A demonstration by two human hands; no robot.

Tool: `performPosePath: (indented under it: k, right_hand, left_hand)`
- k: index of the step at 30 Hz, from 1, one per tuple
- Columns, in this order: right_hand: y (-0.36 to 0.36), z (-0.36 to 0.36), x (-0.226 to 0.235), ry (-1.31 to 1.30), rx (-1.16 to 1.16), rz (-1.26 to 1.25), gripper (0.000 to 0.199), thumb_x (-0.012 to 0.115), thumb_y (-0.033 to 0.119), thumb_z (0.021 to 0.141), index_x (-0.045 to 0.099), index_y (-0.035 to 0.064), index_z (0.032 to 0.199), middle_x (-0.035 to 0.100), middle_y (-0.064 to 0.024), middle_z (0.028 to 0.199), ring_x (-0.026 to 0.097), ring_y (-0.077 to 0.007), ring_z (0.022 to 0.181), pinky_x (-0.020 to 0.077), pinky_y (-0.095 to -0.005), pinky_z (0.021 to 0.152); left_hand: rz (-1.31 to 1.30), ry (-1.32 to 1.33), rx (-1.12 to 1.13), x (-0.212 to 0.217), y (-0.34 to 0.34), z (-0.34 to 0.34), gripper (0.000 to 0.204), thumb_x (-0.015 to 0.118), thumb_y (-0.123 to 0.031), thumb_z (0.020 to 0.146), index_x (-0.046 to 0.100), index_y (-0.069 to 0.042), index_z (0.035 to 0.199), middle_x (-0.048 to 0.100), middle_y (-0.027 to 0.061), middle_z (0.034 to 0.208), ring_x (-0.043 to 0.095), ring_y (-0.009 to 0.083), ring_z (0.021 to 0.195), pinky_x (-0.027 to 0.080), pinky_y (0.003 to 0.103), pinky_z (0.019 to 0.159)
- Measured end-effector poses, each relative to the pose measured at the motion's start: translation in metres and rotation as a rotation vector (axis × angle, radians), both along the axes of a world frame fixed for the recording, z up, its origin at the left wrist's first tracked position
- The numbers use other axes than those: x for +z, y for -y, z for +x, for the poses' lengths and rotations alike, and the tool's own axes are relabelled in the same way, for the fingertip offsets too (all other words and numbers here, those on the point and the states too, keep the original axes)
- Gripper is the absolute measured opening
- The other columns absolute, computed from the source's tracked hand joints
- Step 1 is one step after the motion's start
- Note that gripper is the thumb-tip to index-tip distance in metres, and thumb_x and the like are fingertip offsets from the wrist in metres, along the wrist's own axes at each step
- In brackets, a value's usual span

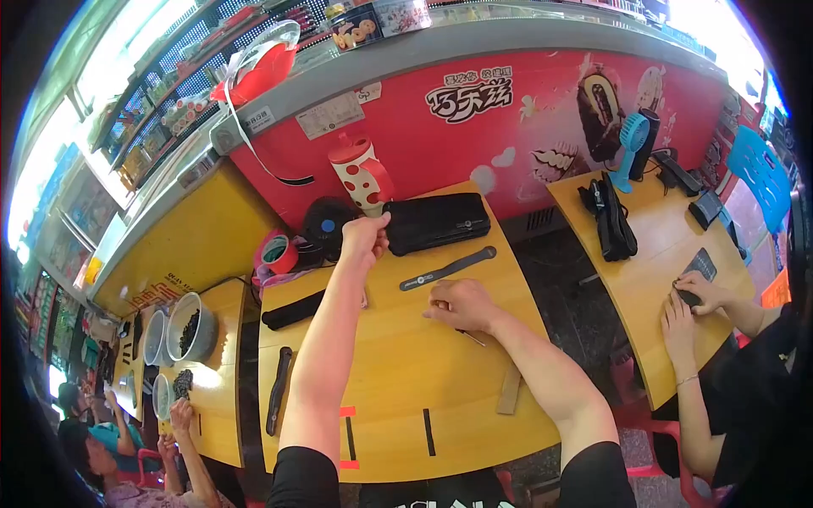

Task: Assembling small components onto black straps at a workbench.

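Note:
My left hand [366, 237] reaches to the far side of the yellow table [406, 381]. Its fingers are curled, right at the left end of a black zip case [436, 222] and beside a round black object [326, 224]. I cannot tell if it holds anything. My right hand [461, 305] rests on the table's middle, fingers closed, and a thin metal tool [475, 339] pokes out from under it. A long dark flat tool [449, 268] lies between the hands.
Also on the table are a red dotted jug [364, 173], a tape roll [278, 252], a black rolled pouch [292, 311], a black handle [278, 389] and a wooden strip [510, 389]. Another person's hands [690, 305] work at the right table. Bowls [190, 326] stand at the left.

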State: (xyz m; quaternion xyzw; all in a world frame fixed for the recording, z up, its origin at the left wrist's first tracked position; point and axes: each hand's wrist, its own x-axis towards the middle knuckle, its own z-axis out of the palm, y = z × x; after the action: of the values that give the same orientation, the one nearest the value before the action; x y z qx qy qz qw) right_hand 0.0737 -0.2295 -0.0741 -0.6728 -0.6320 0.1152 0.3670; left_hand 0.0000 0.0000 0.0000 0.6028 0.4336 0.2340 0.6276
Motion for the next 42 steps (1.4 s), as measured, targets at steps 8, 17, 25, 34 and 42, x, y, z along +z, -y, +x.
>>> performPosePath:
  k: [8, 17, 25, 34, 42]
  right_hand:
    - [0.0, -0.002, 0.0, -0.021, -0.004, 0.009, 0.028, 0.068, 0.036, 0.082, 0.064, 0.0081, 0.08, 0.063, -0.0062, 0.073, 0.063, -0.027, 0.072, 0.0478, -0.0391, 0.065]
    - [-0.011, 0.011, -0.014, -0.657, -0.04, -0.009, 0.012, 0.07, 0.018, 0.087, 0.068, 0.0062, 0.089, 0.071, -0.0006, 0.088, 0.063, -0.0104, 0.079, 0.0479, -0.0301, 0.069]
    - [-0.006, 0.027, -0.005, -0.987, -0.149, 0.102, 0.017, 0.068, 0.02, 0.09, 0.068, 0.0046, 0.082, 0.06, 0.0015, 0.068, 0.051, -0.0046, 0.057, 0.0404, -0.0214, 0.05]
    - [0.043, 0.015, 0.006, -0.344, -0.314, 0.18, 0.017, 0.069, 0.017, 0.085, 0.064, 0.0006, 0.085, 0.06, -0.0074, 0.067, 0.056, -0.0157, 0.057, 0.0451, -0.031, 0.054]
    - [0.103, -0.033, 0.007, 0.104, -0.282, 0.033, 0.012, 0.067, 0.016, 0.08, 0.064, 0.005, 0.084, 0.06, -0.0133, 0.089, 0.062, -0.0345, 0.081, 0.0494, -0.0426, 0.067]
  left_hand:
    - [-0.304, 0.718, -0.104, -0.008, 0.014, 0.008, 0.018, 0.06, 0.004, 0.086, 0.055, -0.003, 0.071, 0.059, 0.0072, 0.074, 0.061, 0.0182, 0.062, 0.056, 0.03, 0.056]
    - [-0.087, 0.849, -0.433, 0.072, 0.115, -0.071, 0.022, 0.063, 0.004, 0.082, 0.052, -0.005, 0.066, 0.062, 0.0048, 0.081, 0.058, 0.0102, 0.063, 0.047, 0.021, 0.052]
    - [1.419, 0.273, -0.26, 0.171, 0.169, -0.198, 0.019, 0.067, 0.009, 0.07, 0.051, -0.001, 0.071, 0.058, 0.0111, 0.079, 0.05, 0.0095, 0.059, 0.038, 0.023, 0.045]
    - [1.72, -0.36, -0.787, 0.005, 0.221, -0.133, 0.013, 0.064, -0.01, 0.073, 0.054, -0.004, 0.077, 0.05, 0.0111, 0.081, 0.058, 0.0249, 0.071, 0.05, 0.033, 0.055]
    - [1.309, -0.157, -1.027, -0.019, 0.151, -0.148, 0.053, 0.079, -0.03, 0.068, 0.064, -0.01, 0.115, 0.05, 0.0165, 0.133, 0.043, 0.035, 0.125, 0.036, 0.048, 0.099]
